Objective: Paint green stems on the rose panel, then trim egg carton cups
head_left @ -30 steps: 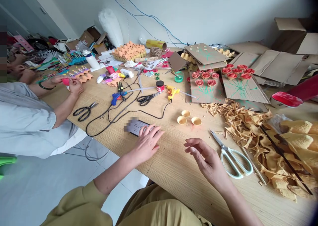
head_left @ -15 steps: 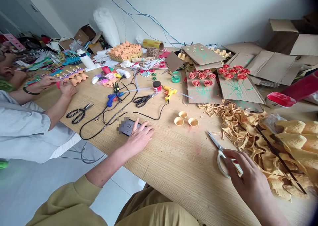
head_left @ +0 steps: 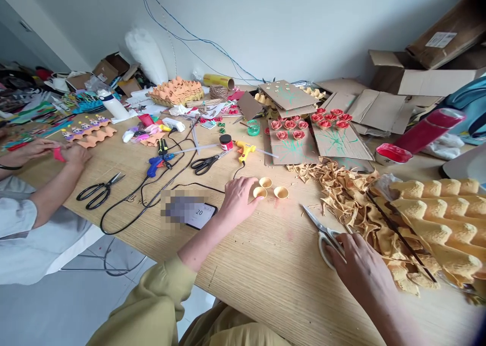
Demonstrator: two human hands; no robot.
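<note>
My left hand (head_left: pixel 240 198) reaches to the left side of three small tan cups (head_left: pixel 281 192), cut from egg-tray pulp. Its thumb and fingers are apart around the nearest cup (head_left: pixel 259 192), partly in front of it; whether they touch it I cannot tell. My right hand (head_left: pixel 355 257) has its fingers curled on the white handles of a pair of scissors (head_left: pixel 322 229). The blades lie slightly parted on the table, pointing away to the left. A phone (head_left: pixel 201 215) showing a clock lies beside my left forearm.
Pulp scraps (head_left: pixel 341 189) and an egg tray (head_left: pixel 436 219) lie on the right. Behind are cardboard sheets with red flowers (head_left: pixel 291 146), a yellow glue gun (head_left: pixel 244 151), black scissors (head_left: pixel 208 162) and cables. At left, another person's hands (head_left: pixel 68 156) hold something pink.
My left hand has left the phone and moved right to the cups. My right hand stays at the scissors, its fingers lower on the handles. The view has turned to the right.
</note>
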